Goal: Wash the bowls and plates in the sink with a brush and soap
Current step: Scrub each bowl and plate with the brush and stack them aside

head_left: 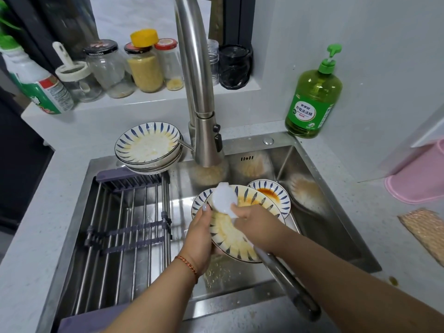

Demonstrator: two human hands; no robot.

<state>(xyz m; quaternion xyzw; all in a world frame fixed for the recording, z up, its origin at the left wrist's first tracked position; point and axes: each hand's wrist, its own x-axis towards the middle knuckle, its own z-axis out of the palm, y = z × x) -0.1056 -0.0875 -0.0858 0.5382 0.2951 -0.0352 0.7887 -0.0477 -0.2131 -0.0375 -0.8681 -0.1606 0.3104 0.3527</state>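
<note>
Gripping plate (236, 239) and brush (224, 200), both hands work over steel sink (319, 236) (speckled counter (43, 200)).

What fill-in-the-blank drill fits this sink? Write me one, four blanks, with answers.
1. The left hand grips the blue-patterned plate by its ____.
2. The right hand holds the white brush against the ____.
3. The green soap bottle stands on the counter with a ____ on top.
4. The dirty plate stack sits behind the steel ____.

Answers: rim; plate; pump; rack
</note>
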